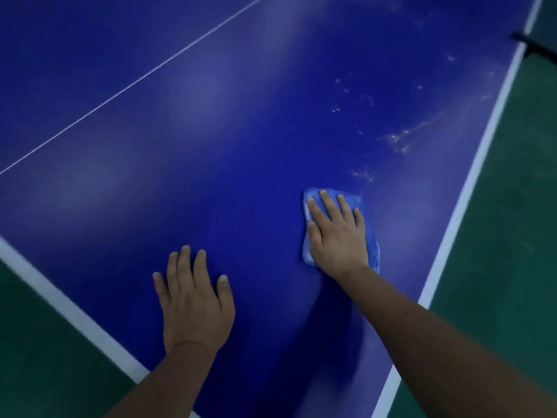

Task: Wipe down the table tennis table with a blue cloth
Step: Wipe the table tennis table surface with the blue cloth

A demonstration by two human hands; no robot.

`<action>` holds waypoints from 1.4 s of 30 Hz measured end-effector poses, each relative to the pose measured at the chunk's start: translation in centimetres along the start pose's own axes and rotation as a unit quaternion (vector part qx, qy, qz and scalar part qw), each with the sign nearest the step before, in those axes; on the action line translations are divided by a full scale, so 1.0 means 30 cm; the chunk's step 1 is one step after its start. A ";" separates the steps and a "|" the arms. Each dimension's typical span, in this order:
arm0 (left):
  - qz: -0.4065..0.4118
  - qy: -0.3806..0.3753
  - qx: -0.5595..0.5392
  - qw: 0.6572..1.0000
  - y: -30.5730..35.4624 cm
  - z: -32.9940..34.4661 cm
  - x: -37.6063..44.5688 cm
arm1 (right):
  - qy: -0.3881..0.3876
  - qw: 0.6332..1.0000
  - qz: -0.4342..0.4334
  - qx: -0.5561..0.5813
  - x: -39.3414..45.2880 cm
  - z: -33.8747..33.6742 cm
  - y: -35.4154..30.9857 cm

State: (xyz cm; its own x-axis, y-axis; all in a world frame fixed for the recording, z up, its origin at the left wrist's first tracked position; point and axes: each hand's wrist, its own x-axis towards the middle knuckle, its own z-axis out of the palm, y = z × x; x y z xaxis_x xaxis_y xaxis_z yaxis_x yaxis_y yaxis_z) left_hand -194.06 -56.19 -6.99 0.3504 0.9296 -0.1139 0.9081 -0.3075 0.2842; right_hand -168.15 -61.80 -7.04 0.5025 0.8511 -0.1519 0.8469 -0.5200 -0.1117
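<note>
Right hand: the right hand (337,233) lies palm down on the blue cloth (340,224), fingers straight and slightly spread, pressing it flat rather than clutching it; the forearm reaches out long and nearly straight from the lower right corner of the view.
Blue cloth: folded to a small pad, flat on the table tennis table (211,131), near the table's right white edge line (470,176); its borders show past the fingertips and on both sides of the hand.
Left hand: the left hand (196,300) rests palm down on the bare table surface, fingers extended and relaxed, thumb out to the side, holding nothing; it sits beside the table's near white edge line (60,300), well apart from the cloth.
Table marks: pale smudges (398,140) scatter across the table beyond the cloth, toward the right edge.
Centre line: a thin white line (135,82) runs diagonally across the table's far left part.
Floor: green floor (497,267) borders the table on both sides.
</note>
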 end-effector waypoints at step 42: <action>0.001 -0.020 0.028 0.999 -0.008 0.022 0.019 | 0.012 0.982 -0.188 0.001 0.489 0.023 -0.691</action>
State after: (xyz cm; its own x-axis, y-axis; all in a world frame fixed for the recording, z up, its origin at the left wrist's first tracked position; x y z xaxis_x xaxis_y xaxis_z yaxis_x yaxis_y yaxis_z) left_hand -193.94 -55.73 -7.75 0.3599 0.9206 -0.1514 0.9186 -0.3213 0.2300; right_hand -178.45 -38.58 -7.62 0.1579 0.9845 -0.0759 0.9731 -0.1682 -0.1574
